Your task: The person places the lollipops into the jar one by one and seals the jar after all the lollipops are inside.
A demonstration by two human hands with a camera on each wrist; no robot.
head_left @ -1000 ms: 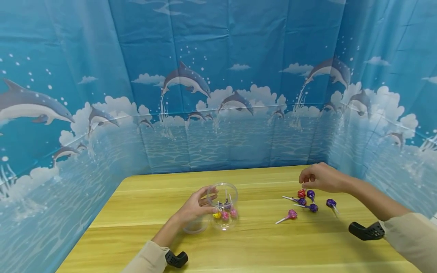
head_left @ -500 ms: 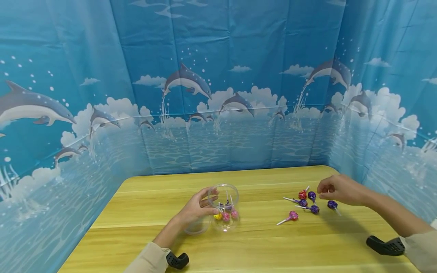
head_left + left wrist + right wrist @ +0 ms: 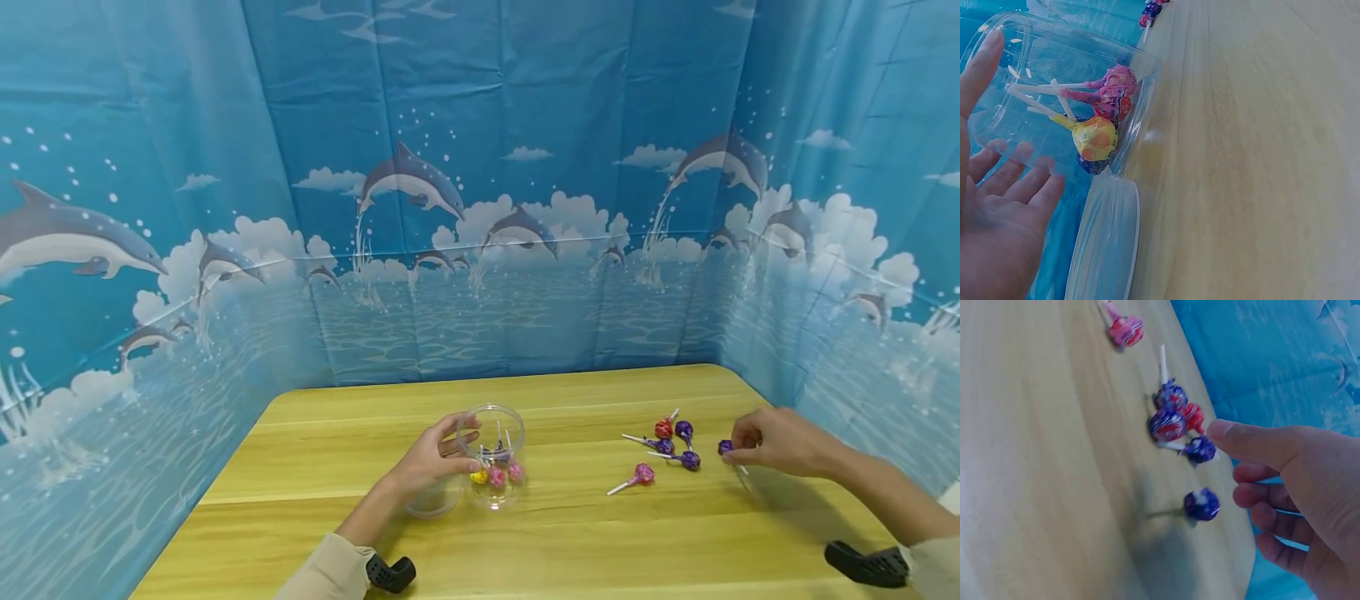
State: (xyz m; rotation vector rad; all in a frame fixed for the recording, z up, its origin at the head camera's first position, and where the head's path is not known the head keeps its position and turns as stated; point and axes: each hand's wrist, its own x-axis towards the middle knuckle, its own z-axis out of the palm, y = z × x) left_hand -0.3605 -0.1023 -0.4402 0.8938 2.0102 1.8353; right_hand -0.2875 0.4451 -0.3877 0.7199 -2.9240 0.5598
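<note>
My left hand grips a clear plastic jar, thumb at the rim and fingers round the wall. The left wrist view shows that hand behind the jar, with a yellow lollipop and a pink lollipop inside. My right hand hovers at a lone purple lollipop on the table. In the right wrist view the hand has loosely bent fingers beside that lollipop, thumb apart, nothing pinched.
The jar's clear lid lies flat beside the jar. Several loose lollipops lie left of my right hand: a red one, purple ones and a pink one. A blue dolphin backdrop walls in the wooden table.
My right hand has moved right and toward me, from above the red lollipop to the lone purple one. The left hand and jar have stayed put.
</note>
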